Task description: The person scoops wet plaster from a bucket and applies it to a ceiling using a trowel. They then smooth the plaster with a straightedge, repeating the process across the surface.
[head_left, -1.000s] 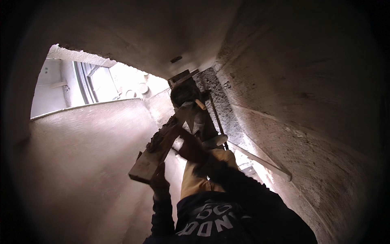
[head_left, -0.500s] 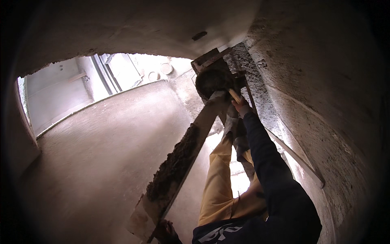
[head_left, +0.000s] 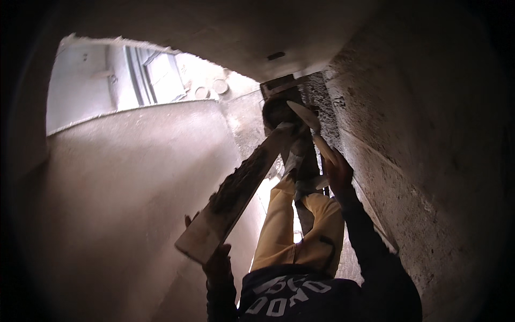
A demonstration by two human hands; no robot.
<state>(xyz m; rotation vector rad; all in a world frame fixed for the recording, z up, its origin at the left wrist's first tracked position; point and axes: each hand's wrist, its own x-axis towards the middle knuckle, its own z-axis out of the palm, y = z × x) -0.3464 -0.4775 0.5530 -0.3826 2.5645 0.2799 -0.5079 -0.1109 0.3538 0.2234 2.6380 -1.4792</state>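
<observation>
My left hand [head_left: 217,265] grips the near end of a long wooden board [head_left: 236,188] that slants up and away, with dark wet mortar lying along its top. My right hand [head_left: 338,172] holds a trowel [head_left: 303,115] by the handle; its pale pointed blade sits over the board's far end. There the board meets a dark round pan [head_left: 276,110]. Below the hands are my yellow trousers [head_left: 284,225] and dark sleeves.
A rough plastered wall [head_left: 429,161] rises close on the right, with a coarse grey strip [head_left: 322,102] beside the pan. A bare cement surface [head_left: 123,188] spreads on the left. Beyond it stand a bright white wall and a window [head_left: 155,75].
My right hand has drawn back toward me, with the trowel blade now over the board's far end. The board's near end sits higher in view, and the camera has shifted.
</observation>
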